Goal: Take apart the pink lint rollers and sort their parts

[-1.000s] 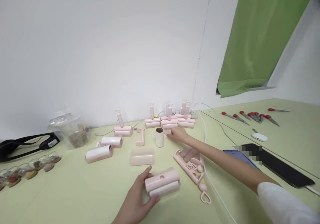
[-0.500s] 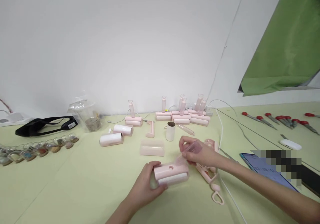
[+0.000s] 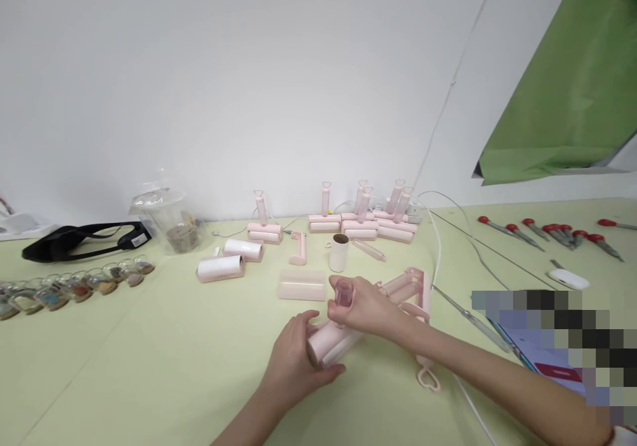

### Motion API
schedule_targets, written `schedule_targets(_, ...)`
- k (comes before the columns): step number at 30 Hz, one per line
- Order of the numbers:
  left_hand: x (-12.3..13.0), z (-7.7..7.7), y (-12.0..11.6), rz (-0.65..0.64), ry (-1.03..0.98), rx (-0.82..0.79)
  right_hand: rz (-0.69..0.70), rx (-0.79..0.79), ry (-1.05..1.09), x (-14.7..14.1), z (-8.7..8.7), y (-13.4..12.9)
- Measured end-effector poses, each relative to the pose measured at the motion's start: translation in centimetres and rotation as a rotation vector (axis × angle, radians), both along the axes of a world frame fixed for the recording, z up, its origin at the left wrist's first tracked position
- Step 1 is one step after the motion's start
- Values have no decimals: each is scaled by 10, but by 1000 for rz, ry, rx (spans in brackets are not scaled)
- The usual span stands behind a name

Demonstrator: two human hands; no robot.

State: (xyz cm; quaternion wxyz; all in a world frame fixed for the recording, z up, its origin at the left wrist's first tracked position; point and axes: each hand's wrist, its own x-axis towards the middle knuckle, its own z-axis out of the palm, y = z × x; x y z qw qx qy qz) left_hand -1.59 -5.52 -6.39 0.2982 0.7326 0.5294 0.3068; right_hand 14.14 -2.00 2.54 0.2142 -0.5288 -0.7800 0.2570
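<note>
Clock centred on the hands, 12 toward the wall.

My left hand (image 3: 293, 360): clamped on a pink lint-roller housing (image 3: 321, 342), fingers above, thumb below; a white adhesive roll (image 3: 344, 348) sits inside the housing.

My right hand (image 3: 365, 305): closed around a translucent pink tube handle (image 3: 344, 293), held over the housing with its round end up. Whether the lower end has entered the housing I cannot tell; my fingers cover that spot.

Near, on the pale green table (image 3: 174, 366):
- 11 o'clock: translucent half-round cover (image 3: 302, 285), lying flat; beyond it, a pink bracket frame (image 3: 299, 252).
- 12 o'clock: bare paper roll (image 3: 339, 257), upright, hollow core uppermost.
- 1 o'clock: loose translucent tube (image 3: 369, 250), lying.
- 3 o'clock: pink roller parts (image 3: 423, 290), some behind my right forearm; a heart-shaped loop (image 3: 428, 379) at 4.

Farther:
- 10 o'clock: two white rolls (image 3: 220, 268) lying in translucent covers.
- 11 to 1 o'clock: assembled lint rollers (image 3: 265, 233), handles upright, white rolls in their housings.
- 10 o'clock, outermost: clear plastic cup (image 3: 172, 220) with a bag about it, brownish contents at the bottom.
- 9 o'clock: row of clear domes (image 3: 102, 281), holding blue, reddish and tan contents.
- Between 2 and 3 o'clock: red-ended tools (image 3: 565, 232).
- Between 3 and 4 o'clock: phone (image 3: 542, 351), partly pixelated.
</note>
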Motion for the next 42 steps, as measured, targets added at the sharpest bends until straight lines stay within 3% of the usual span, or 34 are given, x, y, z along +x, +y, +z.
schedule_targets(5, 13, 4, -8, 98, 195, 13, -99, 7, 59, -2, -14, -5)
schedule_targets(10, 21, -3, -13, 83, 288, 119, -153, -28, 78, -3, -22, -10)
schedule_targets(13, 9, -4, -9, 50, 269, 186, 7, -170, 39, 17, -8, -8)
schedule_targets(16, -11, 5, -4, -45, 207, 163, 181, -301, 44, 60, 13, 4)
schedule_targets(18, -21, 15, -1, -114, 159, 73, 133, -119, 7, 95, 23, 16)
schedule_targets(20, -26, 27, 0, -103, 107, -15, 70, 76, -84, 125, 27, 26)
schedule_targets(24, -18, 50, 6, -2, -193, 38, 150, 135, -167, 148, 16, 32)
schedule_targets(27, 2, 66, 15, -82, -434, 67, 265, 159, -183, 138, 1, 28)
schedule_targets(31, 35, 75, 23, -224, -548, -22, 291, 266, -139, 122, -6, 31)
schedule_targets(35, 58, 65, 25, -129, -664, -266, 273, 394, -45, 104, 9, 55)
schedule_targets(38, 64, 56, 27, -27, -709, -273, 239, 469, -3, 76, 28, 86)
schedule_targets(42, 64, 46, 31, 7, -738, -244, 195, 475, -86, 31, 46, 132)
